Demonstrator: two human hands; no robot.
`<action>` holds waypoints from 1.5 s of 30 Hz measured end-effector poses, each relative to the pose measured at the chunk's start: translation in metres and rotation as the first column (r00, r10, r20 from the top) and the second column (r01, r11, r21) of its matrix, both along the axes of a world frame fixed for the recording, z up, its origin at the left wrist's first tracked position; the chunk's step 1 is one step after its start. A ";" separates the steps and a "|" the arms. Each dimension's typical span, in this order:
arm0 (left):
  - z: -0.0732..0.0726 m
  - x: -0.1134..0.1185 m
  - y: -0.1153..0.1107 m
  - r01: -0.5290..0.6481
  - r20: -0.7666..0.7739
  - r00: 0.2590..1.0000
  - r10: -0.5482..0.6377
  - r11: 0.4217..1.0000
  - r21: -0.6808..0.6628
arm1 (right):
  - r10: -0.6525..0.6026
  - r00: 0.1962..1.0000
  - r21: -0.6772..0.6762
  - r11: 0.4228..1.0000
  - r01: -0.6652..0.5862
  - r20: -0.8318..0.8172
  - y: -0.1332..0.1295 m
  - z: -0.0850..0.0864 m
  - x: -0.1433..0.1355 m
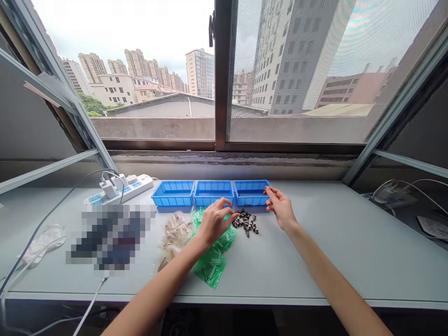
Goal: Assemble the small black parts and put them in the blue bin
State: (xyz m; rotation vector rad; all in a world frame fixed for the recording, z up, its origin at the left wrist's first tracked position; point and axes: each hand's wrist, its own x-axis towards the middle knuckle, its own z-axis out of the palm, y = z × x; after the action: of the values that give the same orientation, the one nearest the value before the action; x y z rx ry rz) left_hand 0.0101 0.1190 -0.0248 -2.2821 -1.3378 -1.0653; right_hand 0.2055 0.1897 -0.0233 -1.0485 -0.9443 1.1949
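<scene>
My right hand (283, 209) is at the right end of the right blue bin (252, 201), thumb and forefinger pinched together at its rim. What they hold is too small to make out. My left hand (216, 220) hovers over the green plastic bags (212, 270), beside a loose pile of small dark metal fasteners (249, 226). Its thumb and fingers are bent but apart, and I see nothing between them. Clear plastic bags (177, 228) of small pale parts lie left of the green ones, partly behind my left forearm.
A middle blue bin (213, 190) and a left blue bin (173, 200) join the right one in a row below the window. A white power strip (138, 187) with plugs, two blurred dark objects (122, 240) and cables (93, 298) occupy the left side.
</scene>
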 end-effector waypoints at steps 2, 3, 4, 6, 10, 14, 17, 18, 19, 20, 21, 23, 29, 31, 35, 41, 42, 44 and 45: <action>0.000 0.001 -0.001 -0.003 -0.010 1.000 0.002 1.000 -0.022 | -0.020 0.997 0.017 1.000 0.018 0.070 0.001 -0.001 0.001; 0.001 0.001 -0.002 -0.003 -0.012 1.000 0.003 1.000 -0.029 | -0.031 0.993 0.032 0.999 0.028 0.115 0.001 -0.001 0.001; 0.001 0.001 -0.002 -0.006 -0.011 1.000 0.006 0.999 -0.033 | -0.045 0.985 0.050 0.998 0.037 0.167 0.000 -0.001 0.001; 0.001 0.001 -0.002 -0.020 -0.008 1.000 0.020 0.999 -0.034 | -0.074 0.956 0.099 0.994 0.048 0.283 -0.002 0.000 0.000; 0.002 0.001 0.000 -0.048 -0.016 0.999 0.048 0.999 -0.025 | -0.093 0.875 0.196 0.981 -0.002 0.474 -0.006 0.000 -0.002; 0.003 0.001 0.000 -0.053 -0.025 0.998 0.052 0.998 -0.043 | -0.071 0.824 0.205 0.977 -0.055 0.562 -0.007 -0.001 -0.002; 0.004 0.000 -0.001 -0.056 -0.029 0.998 0.055 0.997 -0.051 | -0.074 0.811 0.207 0.976 -0.059 0.580 -0.006 -0.002 -0.001; 0.004 0.000 -0.001 -0.059 -0.029 0.998 0.058 0.997 -0.053 | -0.073 0.814 0.209 0.976 -0.061 0.576 -0.006 -0.002 -0.001; 0.004 0.000 -0.001 -0.063 -0.027 0.998 0.061 0.997 -0.053 | -0.067 0.819 0.209 0.976 -0.065 0.570 -0.005 -0.003 -0.001; 0.004 -0.001 -0.001 -0.069 -0.023 0.997 0.068 0.996 -0.050 | -0.059 0.824 0.206 0.976 -0.071 0.564 -0.004 -0.004 -0.002; 0.004 -0.001 -0.001 -0.078 -0.017 0.997 0.077 0.996 -0.045 | -0.048 0.827 0.199 0.977 -0.078 0.559 -0.003 -0.006 -0.002; 0.005 -0.002 0.000 -0.100 0.002 0.995 0.101 0.994 -0.033 | -0.015 0.830 0.178 0.979 -0.102 0.557 -0.002 -0.009 -0.003; 0.004 -0.007 0.002 -0.165 0.071 0.984 0.165 0.986 -0.012 | -0.117 0.813 0.301 0.951 -0.075 0.571 0.001 -0.012 -0.002; 0.003 -0.009 0.004 -0.182 0.085 0.979 0.183 0.983 -0.022 | -0.285 0.781 0.413 0.910 0.039 0.555 0.000 -0.009 0.001; 0.000 -0.014 0.008 -0.187 0.125 0.973 0.194 0.980 -0.070 | -0.522 0.688 0.496 0.827 0.263 0.504 0.001 -0.003 0.006; -0.002 -0.017 0.013 -0.181 0.126 0.971 0.205 0.967 -0.177 | -0.451 0.726 0.332 0.889 0.314 0.519 0.013 -0.016 0.012; -0.002 -0.018 0.014 -0.175 0.117 0.972 0.202 0.963 -0.205 | -0.423 0.745 0.299 0.904 0.306 0.516 0.015 -0.019 0.012; -0.001 -0.019 0.014 -0.159 0.099 0.977 0.189 0.954 -0.253 | -0.374 0.782 0.252 0.926 0.282 0.499 0.019 -0.024 0.013; -0.001 -0.020 0.014 -0.152 0.091 0.979 0.183 0.950 -0.272 | -0.357 0.795 0.244 0.932 0.267 0.490 0.021 -0.027 0.013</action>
State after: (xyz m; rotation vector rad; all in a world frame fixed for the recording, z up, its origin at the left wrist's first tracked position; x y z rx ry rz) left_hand -0.0096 0.1332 -0.0263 -2.2622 -1.7830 -1.0284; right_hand 0.2180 0.2106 -0.0499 -1.3728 -1.2092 0.5382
